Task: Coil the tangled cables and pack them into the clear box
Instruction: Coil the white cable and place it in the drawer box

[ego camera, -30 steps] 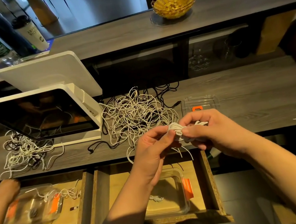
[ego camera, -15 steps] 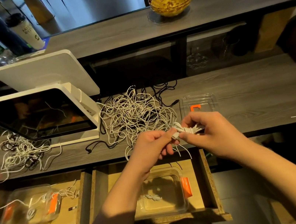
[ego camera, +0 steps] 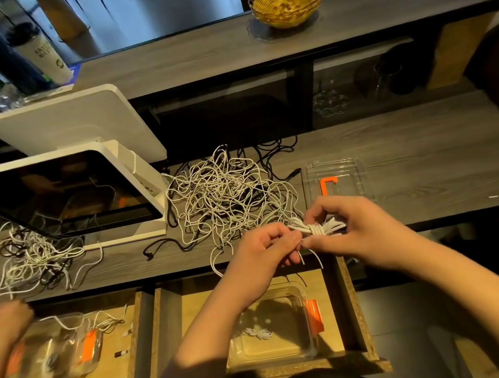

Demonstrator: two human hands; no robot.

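Note:
Both my hands hold a small white cable bundle (ego camera: pixel 316 229) above the counter's front edge. My left hand (ego camera: pixel 263 253) pinches its left end; my right hand (ego camera: pixel 353 231) grips its right side, fingers curled over it. Two short cable ends hang below. A big tangle of white and black cables (ego camera: pixel 227 199) lies on the counter behind my left hand. Below, in an open wooden drawer (ego camera: pixel 351 303), stands the clear box (ego camera: pixel 299 349) with an orange latch, one coiled white cable (ego camera: pixel 259 334) inside. Its clear lid (ego camera: pixel 337 175) lies on the counter behind my right hand.
A white point-of-sale screen (ego camera: pixel 57 199) stands at the left with a second cable tangle (ego camera: pixel 33 259) in front. Another person's hand (ego camera: pixel 4 322) works over a second clear box (ego camera: pixel 55 353) in the left drawer. A yellow basket (ego camera: pixel 287 0) sits on the upper shelf.
My hands stay together on the white bundle, which now looks more tightly wrapped, with loops sticking out on the right. The other person's hand at the left has shifted a little.

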